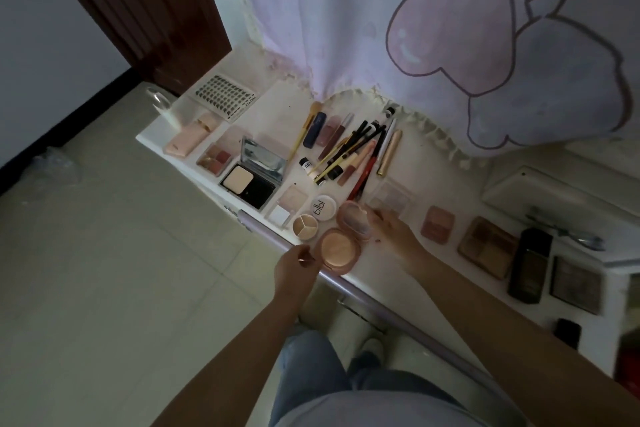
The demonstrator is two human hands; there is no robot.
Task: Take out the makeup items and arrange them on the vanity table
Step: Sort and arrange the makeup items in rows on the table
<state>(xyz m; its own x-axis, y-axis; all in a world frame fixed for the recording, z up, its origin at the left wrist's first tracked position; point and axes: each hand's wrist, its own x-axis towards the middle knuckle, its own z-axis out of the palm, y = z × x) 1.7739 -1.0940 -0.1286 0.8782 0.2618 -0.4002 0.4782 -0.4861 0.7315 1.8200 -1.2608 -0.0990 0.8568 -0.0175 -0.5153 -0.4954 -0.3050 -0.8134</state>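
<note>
While open, pink compact [341, 246] btwn left hand [294, 262], right hand [391, 230]

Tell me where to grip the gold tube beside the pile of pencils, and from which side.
Pinch the gold tube across its middle, coming from its right side. It lies flat and slender on the vanity table, with the pile of pencils crowding its left; the right side looks bare.

head view: worn on the person's head | faces forward and steeply down | close above the vanity table [398, 288] front edge | wide-angle, edges bowed | takes in both forearms, jeans, floor tiles | single view only
</note>
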